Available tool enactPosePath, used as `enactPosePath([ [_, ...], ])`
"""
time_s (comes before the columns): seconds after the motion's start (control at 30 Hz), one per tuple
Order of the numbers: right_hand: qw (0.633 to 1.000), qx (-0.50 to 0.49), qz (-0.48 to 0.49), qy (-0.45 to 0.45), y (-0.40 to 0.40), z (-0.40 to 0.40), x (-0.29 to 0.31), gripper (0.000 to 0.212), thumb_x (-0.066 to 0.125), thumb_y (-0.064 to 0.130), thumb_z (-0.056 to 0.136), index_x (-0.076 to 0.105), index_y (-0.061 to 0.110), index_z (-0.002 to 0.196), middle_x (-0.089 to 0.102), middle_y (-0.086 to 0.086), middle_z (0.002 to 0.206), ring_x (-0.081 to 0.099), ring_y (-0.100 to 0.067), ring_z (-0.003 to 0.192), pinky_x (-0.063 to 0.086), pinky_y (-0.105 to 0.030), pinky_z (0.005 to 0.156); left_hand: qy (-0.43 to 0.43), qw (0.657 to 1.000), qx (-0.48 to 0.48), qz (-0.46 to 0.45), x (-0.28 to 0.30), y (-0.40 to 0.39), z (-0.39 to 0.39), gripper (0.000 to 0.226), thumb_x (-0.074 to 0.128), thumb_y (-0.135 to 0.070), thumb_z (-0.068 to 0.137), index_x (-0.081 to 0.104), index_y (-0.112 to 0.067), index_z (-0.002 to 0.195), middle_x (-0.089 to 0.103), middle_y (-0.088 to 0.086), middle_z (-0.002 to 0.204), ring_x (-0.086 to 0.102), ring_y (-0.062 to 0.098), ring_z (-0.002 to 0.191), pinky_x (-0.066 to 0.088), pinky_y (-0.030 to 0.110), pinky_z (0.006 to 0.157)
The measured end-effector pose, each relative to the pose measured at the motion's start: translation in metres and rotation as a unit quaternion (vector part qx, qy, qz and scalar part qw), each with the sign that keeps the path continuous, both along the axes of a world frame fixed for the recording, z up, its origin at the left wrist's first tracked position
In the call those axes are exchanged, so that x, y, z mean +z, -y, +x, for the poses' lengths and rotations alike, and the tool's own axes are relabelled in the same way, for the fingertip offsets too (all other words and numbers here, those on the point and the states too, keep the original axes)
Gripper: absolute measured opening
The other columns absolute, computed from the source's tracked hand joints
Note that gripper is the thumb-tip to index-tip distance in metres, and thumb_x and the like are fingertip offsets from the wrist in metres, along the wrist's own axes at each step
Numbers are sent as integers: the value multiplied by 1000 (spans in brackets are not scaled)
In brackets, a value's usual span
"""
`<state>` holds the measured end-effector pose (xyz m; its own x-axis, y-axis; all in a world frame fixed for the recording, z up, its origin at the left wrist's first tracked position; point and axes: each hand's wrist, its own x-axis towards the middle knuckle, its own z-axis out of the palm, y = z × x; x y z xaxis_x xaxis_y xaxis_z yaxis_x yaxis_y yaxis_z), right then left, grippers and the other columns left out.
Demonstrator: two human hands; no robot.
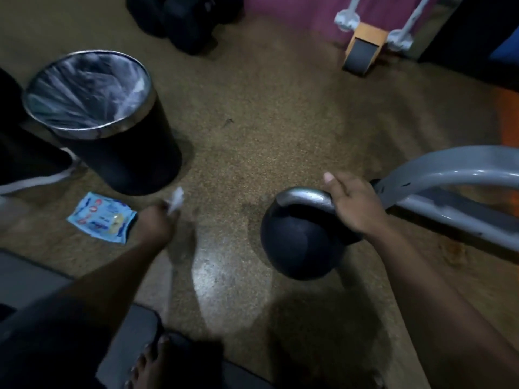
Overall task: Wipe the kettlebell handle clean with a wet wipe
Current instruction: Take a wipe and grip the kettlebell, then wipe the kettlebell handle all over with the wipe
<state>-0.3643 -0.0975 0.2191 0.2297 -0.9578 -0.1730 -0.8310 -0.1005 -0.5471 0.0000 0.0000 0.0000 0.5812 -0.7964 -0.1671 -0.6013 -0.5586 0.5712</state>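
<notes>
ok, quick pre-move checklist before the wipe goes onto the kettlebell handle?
1. Wipe in the left hand: ok, pinched in the fingers.
2. Kettlebell steadied: ok, right hand rests on the handle's right end.
3. Handle exposed for wiping: ok, top and left part bare.
4. Wipe touching the handle: not ok, well apart to its left.
5. Wipe still wet: cannot tell.
6. Bin open for disposal: ok, lined, no lid.

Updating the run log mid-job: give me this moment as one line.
left hand: pinching wet wipe | right hand: on kettlebell handle | wipe off handle | wipe pack on floor by bin
</notes>
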Motion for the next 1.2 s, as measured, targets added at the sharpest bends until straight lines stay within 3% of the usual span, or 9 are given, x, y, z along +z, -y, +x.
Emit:
enactPosePath([
  [0.07, 996, 4, -87, 35, -6, 1, 3, 39, 40, 42, 100, 60, 20, 125, 58, 0, 131, 48, -22, 125, 37, -43, 107, -47, 998, -10, -46, 113, -1, -81, 23, 61, -33, 98, 67, -14, 86, 64, 5, 76, 63, 25, 73, 39, 31, 64],
  [0.17, 977, 35, -172, 117, -20, 0, 7, 34, 51, 23, 98, 58, 18, 130, 55, 1, 133, 48, -15, 126, 40, -40, 107, -178, 972, -9, -151, 134, 6, -136, 18, 61, -26, 99, 64, -12, 89, 67, 2, 75, 64, 21, 65, 45, 36, 57],
  [0.3, 967, 131, -140, 167, -38, 0, 14, 60, 50, -2, 93, 37, 18, 148, 37, 4, 153, 30, -6, 142, 26, -26, 117, -276, 928, -24, -250, 175, 23, -192, 11, 69, -19, 92, 60, -16, 96, 70, 0, 88, 70, 12, 81, 57, 31, 71],
  [0.43, 956, 193, -134, 177, -44, -2, 22, 64, 51, -10, 89, 36, 9, 147, 36, -2, 154, 29, -5, 143, 25, -20, 115, -426, 859, -86, -270, 221, 32, -218, 45, 74, 2, 85, 47, -28, 105, 65, -2, 84, 67, 2, 70, 55, 17, 67],
  [0.67, 946, 52, -135, 291, -51, -21, 46, 32, 58, 0, 89, 68, 14, 116, 68, 2, 115, 63, -1, 108, 47, -16, 92, -486, 812, -205, -251, 242, 28, -230, 48, 75, -7, 83, 46, -28, 114, 68, 1, 88, 68, 14, 84, 56, 26, 80],
  [0.77, 926, -102, -97, 351, -32, -50, 40, 24, 61, 2, 91, 70, 12, 111, 71, 1, 107, 65, 4, 96, 47, -11, 84, -404, 869, -95, -272, 225, 26, -237, 36, 71, -9, 87, 51, -27, 112, 66, -5, 101, 64, 10, 100, 48, 21, 88],
  [0.9, 952, -156, -17, 261, 0, -103, -9, 28, 58, -2, 90, 71, 14, 110, 73, -7, 102, 66, -17, 92, 49, -27, 82, -271, 962, 39, 7, 177, 14, -262, 84, 78, -26, 81, 31, -4, 147, 32, 17, 150, 32, 34, 142, 32, 38, 114],
  [1.03, 959, -145, 87, 227, -4, -117, -59, 27, 57, -9, 89, 67, 15, 91, 71, -4, 88, 67, -17, 81, 53, -33, 71, -284, 941, 31, 183, 148, 16, -278, 143, 90, -51, 62, -6, -1, 156, 3, 22, 162, 13, 37, 149, 26, 46, 120],
  [1.2, 957, -121, 129, 229, -2, -111, -67, 22, 57, -4, 91, 74, 9, 93, 73, -4, 90, 68, -14, 85, 56, -22, 75, -313, 923, 54, 218, 128, 34, -275, 166, 95, -56, 47, -20, -3, 154, -9, 17, 164, 6, 36, 152, 28, 53, 118],
])
